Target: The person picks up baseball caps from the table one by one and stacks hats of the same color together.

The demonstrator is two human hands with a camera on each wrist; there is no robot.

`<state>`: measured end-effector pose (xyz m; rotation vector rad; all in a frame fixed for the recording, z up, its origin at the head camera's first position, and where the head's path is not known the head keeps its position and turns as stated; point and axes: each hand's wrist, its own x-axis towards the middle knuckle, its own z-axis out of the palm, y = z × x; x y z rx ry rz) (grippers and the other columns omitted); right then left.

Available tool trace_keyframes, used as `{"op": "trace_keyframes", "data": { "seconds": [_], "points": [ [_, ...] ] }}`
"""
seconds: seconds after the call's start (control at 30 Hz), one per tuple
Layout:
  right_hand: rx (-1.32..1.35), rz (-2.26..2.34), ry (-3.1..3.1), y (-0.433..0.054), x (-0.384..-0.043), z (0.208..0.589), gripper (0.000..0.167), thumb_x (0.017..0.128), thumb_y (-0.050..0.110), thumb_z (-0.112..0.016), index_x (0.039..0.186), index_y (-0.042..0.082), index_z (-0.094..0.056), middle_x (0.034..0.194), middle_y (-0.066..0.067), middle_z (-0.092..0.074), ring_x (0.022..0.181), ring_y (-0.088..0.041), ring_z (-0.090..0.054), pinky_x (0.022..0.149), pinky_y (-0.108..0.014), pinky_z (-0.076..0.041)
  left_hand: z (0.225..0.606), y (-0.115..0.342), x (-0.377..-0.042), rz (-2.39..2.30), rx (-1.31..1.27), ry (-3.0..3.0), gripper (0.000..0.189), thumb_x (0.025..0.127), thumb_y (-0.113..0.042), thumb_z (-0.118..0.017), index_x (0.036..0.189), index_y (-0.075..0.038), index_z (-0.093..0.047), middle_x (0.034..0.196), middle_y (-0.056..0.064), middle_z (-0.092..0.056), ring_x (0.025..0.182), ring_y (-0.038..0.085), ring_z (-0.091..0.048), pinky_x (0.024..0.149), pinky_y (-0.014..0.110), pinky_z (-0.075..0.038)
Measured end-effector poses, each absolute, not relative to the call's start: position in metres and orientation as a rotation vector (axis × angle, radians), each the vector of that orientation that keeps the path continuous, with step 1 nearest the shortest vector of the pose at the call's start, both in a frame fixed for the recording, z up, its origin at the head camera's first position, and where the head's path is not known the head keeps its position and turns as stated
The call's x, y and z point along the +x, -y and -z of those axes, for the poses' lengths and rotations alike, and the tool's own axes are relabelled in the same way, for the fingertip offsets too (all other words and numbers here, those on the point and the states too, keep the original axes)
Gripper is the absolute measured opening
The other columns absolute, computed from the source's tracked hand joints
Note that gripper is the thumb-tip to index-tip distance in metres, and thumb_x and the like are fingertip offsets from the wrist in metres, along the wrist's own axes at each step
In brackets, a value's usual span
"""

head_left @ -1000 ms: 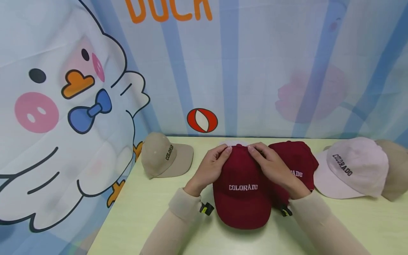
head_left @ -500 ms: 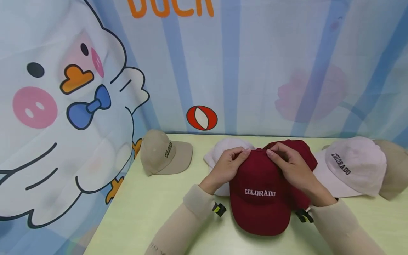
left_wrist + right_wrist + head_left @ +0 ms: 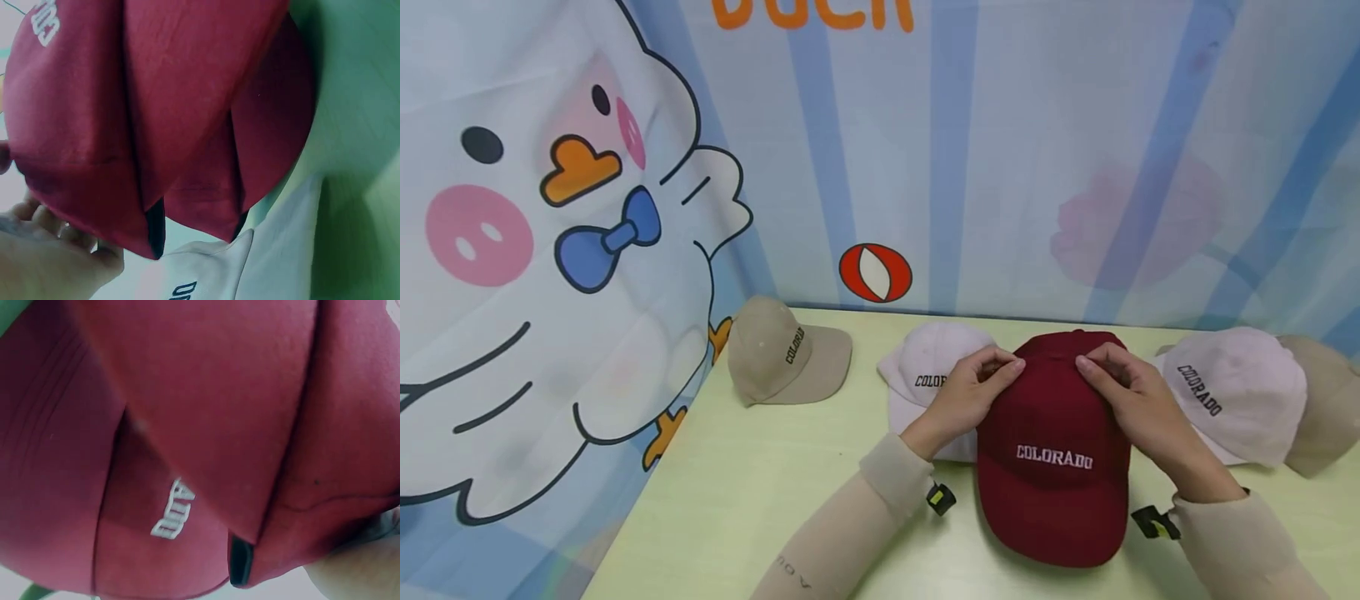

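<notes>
Both hands hold a maroon baseball cap (image 3: pixel 1052 508) with white COLORADO lettering, its brim hanging down toward the front. Fingers and thumb of the left hand (image 3: pixel 966 398) pinch the crown's upper left side. On the upper right side the right hand (image 3: pixel 1142 410) pinches it the same way. Directly behind stands a second maroon cap (image 3: pixel 1075 340), mostly covered in the head view; in the right wrist view part of this rear cap (image 3: pixel 56 456) shows with white letters. Left of the hands, a white cap (image 3: pixel 934 354) is partly hidden by the left hand and the held cap.
A beige cap (image 3: pixel 767 350) sits at the table's far left. To the right, a pale pinkish-white cap (image 3: pixel 1247 392) overlaps another beige cap (image 3: pixel 1326 408). The light wooden table (image 3: pixel 760 500) meets a printed cloth backdrop (image 3: pixel 1000 167) at its rear edge.
Both hands have carried the maroon cap to the right and slightly nearer, in front of the other maroon cap. The white cap behind its former place has come into sight.
</notes>
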<state>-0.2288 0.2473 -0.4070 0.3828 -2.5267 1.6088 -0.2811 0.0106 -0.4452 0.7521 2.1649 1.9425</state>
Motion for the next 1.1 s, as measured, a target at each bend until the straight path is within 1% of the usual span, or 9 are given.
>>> {"op": "trace_keyframes", "data": {
  "seconds": [0.17,0.27,0.37,0.47,0.6,0.7,0.83,1.0,1.1],
  "points": [
    [0.324,-1.639,2.529,-0.262,-0.232,0.410,0.019,0.110,0.030,-0.052,0.111,0.013,-0.061,0.083,0.013,-0.063,0.069,-0.011,-0.064,0.060,-0.030,-0.053,0.447,-0.013,-0.278,-1.874,0.714,-2.223,0.032,0.108,-0.034,-0.055,0.134,-0.018,-0.065,0.124,0.002,-0.069,0.102,0.000,-0.061,0.090,0.020,-0.050],
    [0.299,-1.667,2.555,-0.270,-0.236,0.411,0.020,0.110,0.033,-0.051,0.111,0.015,-0.061,0.083,0.012,-0.063,0.070,-0.011,-0.064,0.061,-0.031,-0.052,0.448,-0.015,-0.275,-1.849,0.711,-2.227,0.036,0.108,-0.033,-0.056,0.141,-0.021,-0.060,0.139,0.001,-0.064,0.118,0.005,-0.060,0.102,0.026,-0.049],
    [0.261,-1.721,2.580,-0.278,-0.241,0.411,0.021,0.110,0.037,-0.051,0.111,0.019,-0.061,0.085,0.014,-0.066,0.072,-0.011,-0.066,0.062,-0.031,-0.055,0.452,-0.018,-0.274,-1.826,0.731,-2.226,0.042,0.107,-0.030,-0.057,0.148,-0.020,-0.054,0.148,0.003,-0.058,0.130,0.011,-0.056,0.112,0.034,-0.045],
    [0.219,-1.764,2.601,-0.284,-0.246,0.411,0.020,0.109,0.039,-0.051,0.111,0.022,-0.061,0.087,0.016,-0.068,0.074,-0.010,-0.069,0.064,-0.032,-0.057,0.455,-0.021,-0.272,-1.785,0.760,-2.228,0.050,0.106,-0.029,-0.059,0.154,-0.021,-0.047,0.154,0.003,-0.052,0.136,0.014,-0.053,0.117,0.036,-0.042],
    [0.176,-1.764,2.633,-0.292,-0.253,0.416,0.020,0.109,0.041,-0.051,0.111,0.024,-0.061,0.090,0.018,-0.068,0.076,-0.010,-0.069,0.066,-0.032,-0.058,0.460,-0.025,-0.269,-1.684,0.775,-2.301,0.060,0.104,-0.032,-0.062,0.159,-0.027,-0.039,0.164,0.001,-0.039,0.154,0.019,-0.032,0.125,0.040,-0.031],
    [0.140,-1.732,2.650,-0.295,-0.258,0.424,0.020,0.109,0.041,-0.051,0.110,0.024,-0.061,0.090,0.019,-0.066,0.077,-0.008,-0.068,0.067,-0.030,-0.056,0.464,-0.026,-0.267,-1.595,0.799,-2.379,0.065,0.103,-0.034,-0.063,0.161,-0.028,-0.034,0.168,-0.001,-0.032,0.161,0.021,-0.017,0.129,0.044,-0.023],
    [0.090,-1.603,2.661,-0.297,-0.263,0.431,0.030,0.108,0.044,-0.052,0.114,0.016,-0.062,0.090,0.019,-0.062,0.078,-0.005,-0.061,0.068,-0.027,-0.051,0.466,-0.027,-0.263,-1.489,0.862,-2.426,0.071,0.103,-0.036,-0.062,0.164,-0.024,-0.028,0.171,-0.001,-0.025,0.161,0.020,-0.016,0.129,0.043,-0.022],
    [0.075,-1.297,2.648,-0.293,-0.265,0.432,0.042,0.106,0.045,-0.055,0.120,0.007,-0.066,0.107,0.003,-0.063,0.088,-0.003,-0.055,0.072,-0.028,-0.047,0.464,-0.031,-0.253,-1.347,0.892,-2.462,0.077,0.102,-0.038,-0.061,0.166,-0.024,-0.021,0.174,0.000,-0.012,0.161,0.022,-0.013,0.128,0.045,-0.023],
    [0.096,-1.125,2.598,-0.291,-0.267,0.434,0.039,0.105,0.039,-0.059,0.118,0.004,-0.071,0.115,-0.014,-0.062,0.098,-0.014,-0.054,0.080,-0.034,-0.043,0.463,-0.034,-0.247,-1.268,0.900,-2.499,0.079,0.102,-0.040,-0.061,0.167,-0.026,-0.018,0.175,0.001,-0.007,0.162,0.024,-0.011,0.128,0.047,-0.025]
  ]
}}
